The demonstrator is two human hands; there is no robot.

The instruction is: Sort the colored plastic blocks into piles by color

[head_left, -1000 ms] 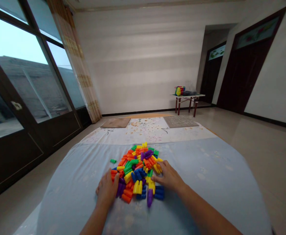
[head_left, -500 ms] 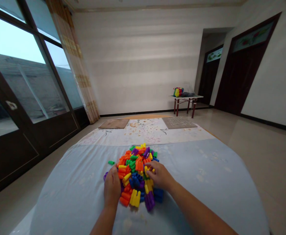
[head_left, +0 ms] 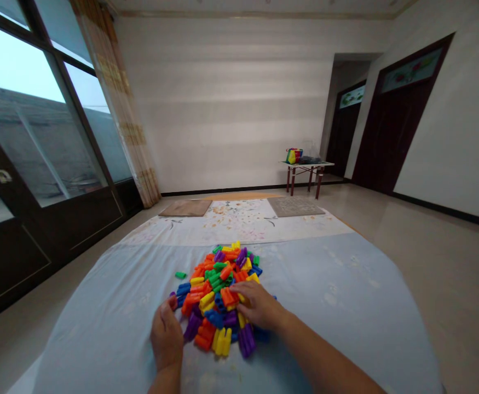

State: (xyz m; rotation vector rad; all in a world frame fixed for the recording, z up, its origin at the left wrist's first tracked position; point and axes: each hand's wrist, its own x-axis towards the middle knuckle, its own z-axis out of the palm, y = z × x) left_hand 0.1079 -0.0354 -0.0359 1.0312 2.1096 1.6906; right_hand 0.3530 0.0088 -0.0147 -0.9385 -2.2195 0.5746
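Where the blocks lie: bright pile [head_left: 218, 276] on the pale blue sheet [head_left: 346, 306], near centre.
Left hand [head_left: 166, 335]: at the pile's near left edge, fingers loosely curled; grip cannot be told.
Right hand [head_left: 258, 307]: near right of the pile, fingers bent onto an orange block [head_left: 228, 296]; grasp unclear.
Green block [head_left: 180, 275]: left of the pile, apart.

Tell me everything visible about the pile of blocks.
The block pile is a loose heap of small, glossy plastic pieces with rounded ends, in orange, yellow, green, blue and purple, lying on the pale blue sheet. The right hand rests on its near right side; the left hand is at its near left edge. One green block lies apart, to the left.
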